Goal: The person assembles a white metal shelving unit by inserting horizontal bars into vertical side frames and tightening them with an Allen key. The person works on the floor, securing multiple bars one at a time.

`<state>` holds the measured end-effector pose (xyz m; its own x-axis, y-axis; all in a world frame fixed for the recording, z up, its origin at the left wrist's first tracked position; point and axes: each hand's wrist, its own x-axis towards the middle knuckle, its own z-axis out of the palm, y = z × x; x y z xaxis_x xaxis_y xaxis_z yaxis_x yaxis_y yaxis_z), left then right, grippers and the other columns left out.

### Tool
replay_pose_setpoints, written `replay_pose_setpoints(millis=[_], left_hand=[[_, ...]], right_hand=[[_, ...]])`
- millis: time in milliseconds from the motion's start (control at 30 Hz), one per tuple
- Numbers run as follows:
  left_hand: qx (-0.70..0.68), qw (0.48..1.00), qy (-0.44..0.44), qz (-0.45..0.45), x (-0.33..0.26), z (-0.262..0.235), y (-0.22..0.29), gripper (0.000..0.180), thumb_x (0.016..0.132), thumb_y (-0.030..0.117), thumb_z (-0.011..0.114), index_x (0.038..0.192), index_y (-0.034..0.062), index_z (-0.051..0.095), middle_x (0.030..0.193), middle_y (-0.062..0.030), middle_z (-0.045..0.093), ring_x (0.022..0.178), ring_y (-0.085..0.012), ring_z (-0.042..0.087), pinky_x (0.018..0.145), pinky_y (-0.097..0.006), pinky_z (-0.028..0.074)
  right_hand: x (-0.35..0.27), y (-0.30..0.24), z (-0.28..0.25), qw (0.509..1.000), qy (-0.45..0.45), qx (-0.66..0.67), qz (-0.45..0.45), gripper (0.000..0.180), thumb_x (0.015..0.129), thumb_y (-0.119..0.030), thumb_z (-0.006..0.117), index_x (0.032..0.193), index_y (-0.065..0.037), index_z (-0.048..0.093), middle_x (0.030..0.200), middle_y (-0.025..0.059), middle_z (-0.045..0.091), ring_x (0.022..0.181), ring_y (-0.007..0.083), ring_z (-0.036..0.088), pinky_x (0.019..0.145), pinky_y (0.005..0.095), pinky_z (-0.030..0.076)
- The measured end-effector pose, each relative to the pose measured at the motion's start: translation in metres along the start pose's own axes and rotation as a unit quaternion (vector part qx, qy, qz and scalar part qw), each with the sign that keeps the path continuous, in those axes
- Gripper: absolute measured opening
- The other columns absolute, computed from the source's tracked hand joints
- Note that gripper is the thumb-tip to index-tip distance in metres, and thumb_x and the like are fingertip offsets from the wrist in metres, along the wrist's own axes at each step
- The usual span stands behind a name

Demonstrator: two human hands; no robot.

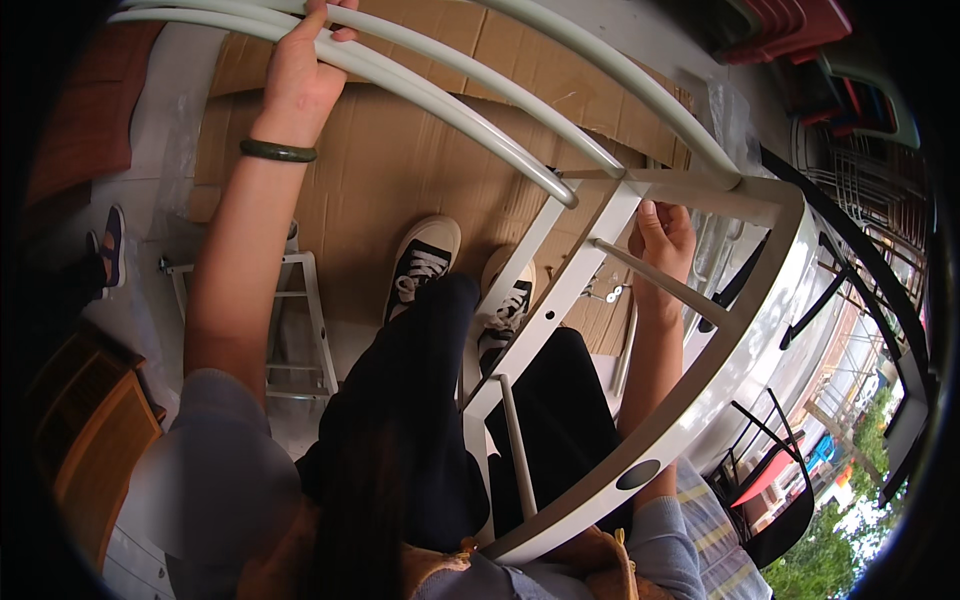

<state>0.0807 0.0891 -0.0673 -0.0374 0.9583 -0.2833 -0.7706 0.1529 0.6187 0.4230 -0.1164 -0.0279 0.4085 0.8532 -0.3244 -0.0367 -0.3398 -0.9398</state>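
Note:
A white metal frame (590, 265) leans across my lap, with long curved tubes (450, 130) running to the upper left and a flat curved rail (740, 335) with short crossbars on the right. My left hand (310, 70), below which a dark green bangle circles the wrist, is closed round one of the tubes. Beneath the corner where a tube meets the frame, my right hand (665, 235) has its thumb and curled fingers pressed close to the bar. Whatever sits between those fingers is hidden. Small metal hardware pieces (608, 293) lie near my right forearm.
Flattened cardboard (360, 170) covers the floor around my shoes (425, 255). Left of my legs stands a smaller white metal frame (310, 310). A wooden piece of furniture (100, 440) and another person's shoe (114, 245) are farther left. Stacked red chairs (780, 30) stand at upper right.

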Motion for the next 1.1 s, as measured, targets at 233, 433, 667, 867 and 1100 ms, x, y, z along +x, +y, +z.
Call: replay_pose_setpoints(millis=[233, 433, 667, 867, 1100], left_hand=[[-0.004, 1.000, -0.004, 0.018, 0.002, -0.001, -0.003, 0.013, 0.087, 0.005, 0.048, 0.099, -0.0001, 0.046, 0.103, -0.0145, 0.050, 0.094, -0.0216, 0.052, 0.056, -0.027, 0.039], [0.000, 1.000, 0.007, 0.014, -0.001, -0.003, 0.000, 0.014, 0.086, 0.008, 0.053, 0.097, -0.0001, 0.047, 0.102, -0.0139, 0.050, 0.093, -0.0204, 0.052, 0.056, -0.027, 0.039], [-0.011, 1.000, 0.004, 0.022, -0.003, -0.002, -0.002, 0.013, 0.086, 0.007, 0.053, 0.095, -0.0001, 0.048, 0.100, -0.0117, 0.049, 0.092, -0.0198, 0.051, 0.057, -0.028, 0.038], [-0.006, 1.000, 0.010, 0.026, -0.006, 0.000, -0.001, 0.013, 0.086, 0.007, 0.052, 0.095, -0.0003, 0.047, 0.099, -0.0111, 0.049, 0.096, -0.0209, 0.050, 0.057, -0.027, 0.038], [0.002, 0.999, 0.001, 0.039, -0.010, 0.007, -0.002, 0.012, 0.087, 0.007, 0.051, 0.096, 0.0000, 0.046, 0.098, -0.0106, 0.049, 0.098, -0.0219, 0.050, 0.057, -0.027, 0.039]], right_hand=[[0.010, 0.015, -0.007, 0.997, 0.002, -0.074, -0.001, 0.022, 0.091, -0.023, 0.046, 0.079, -0.005, 0.051, 0.057, -0.0052, 0.037, 0.047, 0.0024, 0.030, 0.041, 0.0195, 0.024], [0.005, 0.000, 0.005, 0.997, 0.020, -0.065, 0.027, 0.026, 0.091, -0.023, 0.043, 0.073, -0.006, 0.051, 0.055, -0.0049, 0.039, 0.046, 0.0028, 0.031, 0.041, 0.0193, 0.025], [0.014, 0.013, 0.003, 0.996, 0.031, -0.085, -0.023, 0.035, 0.092, -0.028, 0.039, 0.067, -0.006, 0.049, 0.056, -0.0025, 0.043, 0.046, 0.0037, 0.033, 0.039, 0.0209, 0.024], [0.016, 0.006, 0.001, 0.995, 0.046, -0.050, 0.069, 0.037, 0.091, -0.029, 0.041, 0.062, -0.006, 0.045, 0.054, -0.0020, 0.044, 0.043, 0.0040, 0.032, 0.038, 0.0215, 0.023], [0.014, 0.012, 0.006, 0.998, 0.052, -0.033, -0.003, 0.031, 0.091, -0.029, 0.046, 0.065, -0.011, 0.045, 0.049, -0.0059, 0.036, 0.039, 0.0013, 0.027, 0.036, 0.0189, 0.019]])
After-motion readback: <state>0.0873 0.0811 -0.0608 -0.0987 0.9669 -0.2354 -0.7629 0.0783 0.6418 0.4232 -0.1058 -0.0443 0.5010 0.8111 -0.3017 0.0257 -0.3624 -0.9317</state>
